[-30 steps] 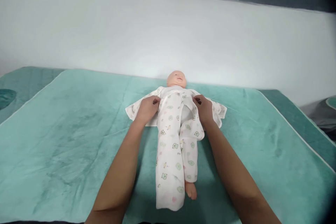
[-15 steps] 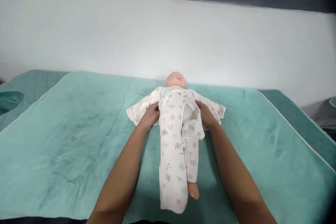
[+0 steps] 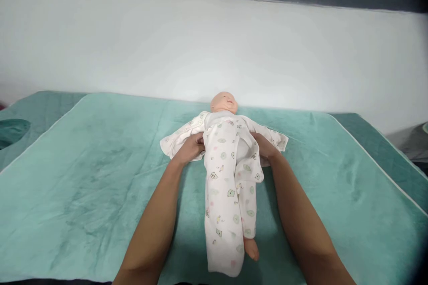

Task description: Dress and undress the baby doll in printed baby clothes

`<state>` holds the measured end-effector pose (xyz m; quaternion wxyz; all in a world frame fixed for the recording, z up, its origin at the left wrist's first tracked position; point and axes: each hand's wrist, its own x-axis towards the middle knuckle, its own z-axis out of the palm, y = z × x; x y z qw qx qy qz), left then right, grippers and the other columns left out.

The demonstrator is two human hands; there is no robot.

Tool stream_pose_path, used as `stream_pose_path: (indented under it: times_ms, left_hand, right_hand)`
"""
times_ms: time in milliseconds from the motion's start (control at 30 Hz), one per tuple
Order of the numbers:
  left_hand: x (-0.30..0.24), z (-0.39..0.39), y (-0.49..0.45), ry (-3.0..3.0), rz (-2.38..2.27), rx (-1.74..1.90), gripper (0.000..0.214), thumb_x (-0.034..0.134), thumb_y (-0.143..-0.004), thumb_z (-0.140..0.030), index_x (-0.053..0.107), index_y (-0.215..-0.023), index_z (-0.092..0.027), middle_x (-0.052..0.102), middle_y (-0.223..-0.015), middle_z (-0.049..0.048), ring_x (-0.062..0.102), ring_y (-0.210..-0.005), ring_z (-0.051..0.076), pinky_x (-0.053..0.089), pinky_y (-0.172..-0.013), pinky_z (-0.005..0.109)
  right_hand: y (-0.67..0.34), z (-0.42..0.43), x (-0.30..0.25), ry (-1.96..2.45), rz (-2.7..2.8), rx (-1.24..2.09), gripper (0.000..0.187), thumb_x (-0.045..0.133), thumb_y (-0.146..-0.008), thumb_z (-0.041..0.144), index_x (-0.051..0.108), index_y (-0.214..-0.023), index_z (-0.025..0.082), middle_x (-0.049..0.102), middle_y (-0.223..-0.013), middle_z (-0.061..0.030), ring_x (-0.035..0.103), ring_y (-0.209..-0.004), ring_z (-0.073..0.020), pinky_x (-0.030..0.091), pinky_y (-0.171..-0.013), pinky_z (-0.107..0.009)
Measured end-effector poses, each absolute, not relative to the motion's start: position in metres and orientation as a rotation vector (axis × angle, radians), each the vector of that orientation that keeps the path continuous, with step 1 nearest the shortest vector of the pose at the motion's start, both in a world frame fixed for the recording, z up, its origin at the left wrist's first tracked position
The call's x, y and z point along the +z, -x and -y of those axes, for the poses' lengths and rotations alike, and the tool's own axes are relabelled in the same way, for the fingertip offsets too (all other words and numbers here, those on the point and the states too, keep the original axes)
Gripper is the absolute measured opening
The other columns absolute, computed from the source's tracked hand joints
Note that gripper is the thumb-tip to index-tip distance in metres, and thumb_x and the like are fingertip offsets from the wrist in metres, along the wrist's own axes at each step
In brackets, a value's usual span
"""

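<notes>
Biggest thing in view is the white wall (image 3: 214, 49), then the teal cover (image 3: 100, 178) running up against it. The doll (image 3: 242, 148) lies on its back about midway between the cover's side edges, head toward the far edge, feet pointing at the near one. Printed trousers (image 3: 224, 187) go right up to its chest, gaping at the front, and a matching top (image 3: 185, 132) has its sleeves spread toward either side edge.

Left hand (image 3: 193, 144) is at one side of the waist, fingers curled in, tips hidden by cloth. Right hand (image 3: 264, 144) mirrors it, fingers tucked behind the fabric. Can't tell if either is actually pinching anything.

Handling-wise, I'd guess the doll's light with a squashy body, while the head (image 3: 223, 101) and the one bare foot (image 3: 251, 249) look like firm plastic. The cloth seems thin, limp, not slippery or fragile. I'd hold the trousers at both sides of the waist, and lift the doll under its torso.
</notes>
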<state>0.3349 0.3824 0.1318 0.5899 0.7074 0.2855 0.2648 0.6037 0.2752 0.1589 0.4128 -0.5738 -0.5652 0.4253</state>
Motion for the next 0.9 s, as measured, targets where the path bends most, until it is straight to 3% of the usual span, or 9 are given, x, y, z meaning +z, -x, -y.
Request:
stream_pose_path:
  times_ms: [300, 533, 733, 900]
  left_hand:
    - [0.139, -0.371, -0.352, -1.925, -0.941, 0.815, 0.019, 0.061, -0.078, -0.026, 0.071, -0.089, -0.014, 0.072, -0.086, 0.006, 0.059, -0.078, 0.023, 0.046, -0.072, 0.034]
    - [0.134, -0.363, -0.361, -1.804, -0.896, 1.043, 0.034, 0.064, -0.082, -0.024, 0.067, -0.114, -0.012, 0.07, -0.116, 0.0119, 0.06, -0.104, 0.028, 0.046, -0.092, 0.039]
    - [0.134, -0.361, -0.365, -1.442, -0.974, 1.116, 0.034, 0.071, -0.077, -0.035, 0.065, -0.104, -0.015, 0.069, -0.106, 0.0093, 0.059, -0.1, 0.025, 0.047, -0.086, 0.036]
    - [0.132, -0.369, -0.358, -1.299, -0.821, 0.845, 0.035, 0.076, -0.068, -0.025, 0.072, -0.101, -0.015, 0.074, -0.094, 0.0071, 0.066, -0.09, 0.026, 0.052, -0.081, 0.037]
  right_hand:
    - [-0.603, -0.279, 0.154, 1.571, 1.522, 0.863, 0.019, 0.065, -0.072, 0.028, 0.076, -0.084, 0.02, 0.077, -0.099, -0.0075, 0.068, -0.101, -0.031, 0.051, -0.098, -0.046]
    - [-0.597, -0.279, 0.158, 1.618, 1.48, 0.754, 0.018, 0.064, -0.073, 0.028, 0.075, -0.079, 0.015, 0.077, -0.09, -0.0089, 0.068, -0.093, -0.0318, 0.053, -0.089, -0.042]
    - [-0.586, -0.279, 0.163, 1.712, 1.335, 0.692, 0.022, 0.062, -0.074, 0.026, 0.074, -0.087, 0.014, 0.076, -0.093, -0.0093, 0.066, -0.099, -0.0296, 0.053, -0.083, -0.036]
    - [-0.588, -0.278, 0.161, 1.673, 1.271, 0.721, 0.024, 0.061, -0.075, 0.023, 0.073, -0.094, 0.015, 0.075, -0.099, -0.0089, 0.065, -0.097, -0.0261, 0.052, -0.084, -0.034]
